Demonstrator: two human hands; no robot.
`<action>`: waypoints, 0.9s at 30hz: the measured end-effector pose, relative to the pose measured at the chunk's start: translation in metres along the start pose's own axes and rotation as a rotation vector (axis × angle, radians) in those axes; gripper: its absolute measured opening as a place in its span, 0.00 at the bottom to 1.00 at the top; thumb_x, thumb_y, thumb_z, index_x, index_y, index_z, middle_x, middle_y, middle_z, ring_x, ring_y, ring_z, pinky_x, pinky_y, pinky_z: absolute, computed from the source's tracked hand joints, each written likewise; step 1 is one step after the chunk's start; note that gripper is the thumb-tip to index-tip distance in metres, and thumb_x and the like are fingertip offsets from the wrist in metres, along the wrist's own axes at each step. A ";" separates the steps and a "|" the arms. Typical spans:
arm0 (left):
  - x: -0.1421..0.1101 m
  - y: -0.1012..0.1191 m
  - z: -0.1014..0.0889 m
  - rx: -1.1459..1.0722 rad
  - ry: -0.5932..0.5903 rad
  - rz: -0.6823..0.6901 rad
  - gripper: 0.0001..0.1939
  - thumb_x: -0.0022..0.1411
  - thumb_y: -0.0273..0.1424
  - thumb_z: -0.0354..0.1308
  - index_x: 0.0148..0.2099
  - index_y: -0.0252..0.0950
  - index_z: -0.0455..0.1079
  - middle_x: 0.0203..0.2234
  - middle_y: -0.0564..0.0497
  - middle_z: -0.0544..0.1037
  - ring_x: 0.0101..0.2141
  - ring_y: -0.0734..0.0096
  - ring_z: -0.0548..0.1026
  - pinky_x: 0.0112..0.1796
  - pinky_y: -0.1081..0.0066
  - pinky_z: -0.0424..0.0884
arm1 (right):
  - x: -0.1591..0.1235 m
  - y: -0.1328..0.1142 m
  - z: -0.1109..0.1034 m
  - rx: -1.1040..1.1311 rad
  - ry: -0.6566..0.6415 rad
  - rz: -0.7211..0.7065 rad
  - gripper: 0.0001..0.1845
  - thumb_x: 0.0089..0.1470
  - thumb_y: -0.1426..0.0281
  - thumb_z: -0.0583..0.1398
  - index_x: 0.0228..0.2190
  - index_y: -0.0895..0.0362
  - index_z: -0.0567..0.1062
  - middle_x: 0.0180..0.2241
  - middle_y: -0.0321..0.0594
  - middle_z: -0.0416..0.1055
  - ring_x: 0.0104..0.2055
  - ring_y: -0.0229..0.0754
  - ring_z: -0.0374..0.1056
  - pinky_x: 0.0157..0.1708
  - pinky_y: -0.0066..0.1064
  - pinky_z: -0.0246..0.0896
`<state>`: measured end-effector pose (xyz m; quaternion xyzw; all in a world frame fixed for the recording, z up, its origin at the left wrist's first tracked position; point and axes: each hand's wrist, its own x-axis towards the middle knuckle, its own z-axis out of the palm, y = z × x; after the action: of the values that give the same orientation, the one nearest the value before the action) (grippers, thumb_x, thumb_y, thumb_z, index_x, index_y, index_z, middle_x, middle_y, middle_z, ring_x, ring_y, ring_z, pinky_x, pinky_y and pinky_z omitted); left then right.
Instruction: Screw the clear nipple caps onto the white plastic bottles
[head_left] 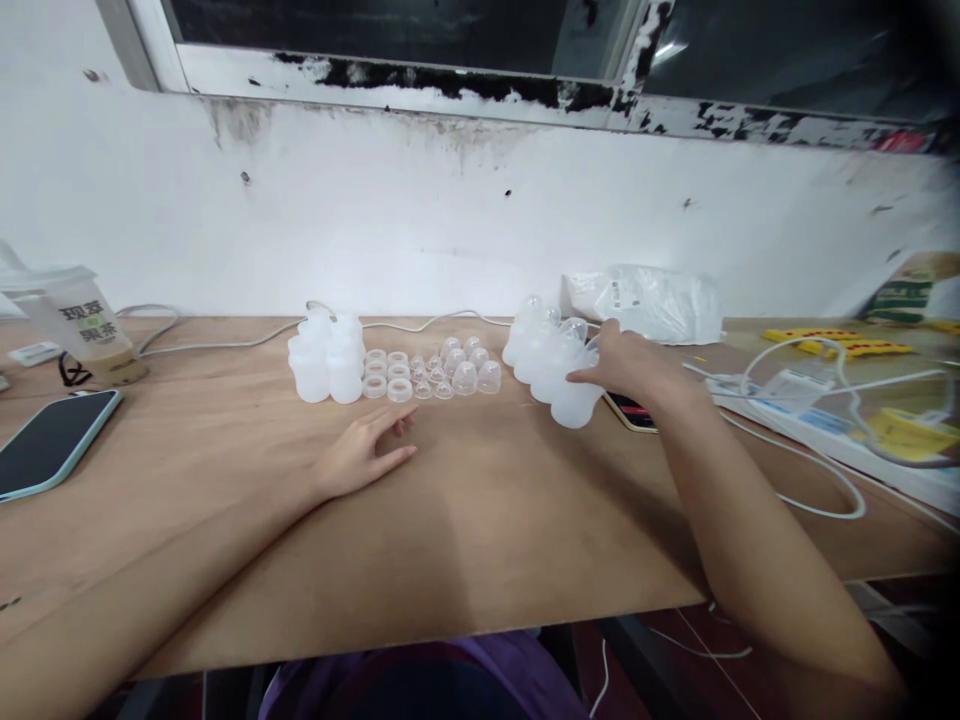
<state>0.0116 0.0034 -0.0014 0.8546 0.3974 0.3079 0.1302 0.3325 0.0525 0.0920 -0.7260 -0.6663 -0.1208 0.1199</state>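
Observation:
My right hand [621, 362] grips a white translucent baby bottle [576, 403] with its fingers and thumb wrapped around it. That bottle tilts beside a group of assembled bottles [534, 350] with clear domed caps. My left hand [371, 450] lies on the table, fingers stretched loosely, thumb apart, holding nothing. Just beyond it stand open white bottle bodies [326, 360]. To their right sit rows of pale screw rings [399, 389], small clear nipples [424, 387] and clear domed caps [488, 377].
A white plastic bag [652, 300] lies by the wall. A phone [631, 413] is partly under my right arm; another phone [56, 440] and a drink cup [97, 330] are at left. White cables and a power strip [817, 420] spread at right, near yellow packets [840, 343].

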 end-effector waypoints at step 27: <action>0.000 -0.016 -0.004 0.353 -0.283 0.004 0.30 0.60 0.44 0.37 0.59 0.33 0.46 0.56 0.45 0.53 0.56 0.66 0.50 0.54 0.64 0.47 | -0.060 -0.115 0.083 0.433 -0.277 -0.917 0.29 0.55 0.58 0.42 0.54 0.59 0.53 0.57 0.46 0.45 0.60 0.45 0.39 0.56 0.43 0.36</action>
<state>-0.0006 0.0137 -0.0054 0.8996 0.4211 0.1107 0.0326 0.2146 0.0331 -0.0046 -0.3277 -0.9349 0.0764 0.1128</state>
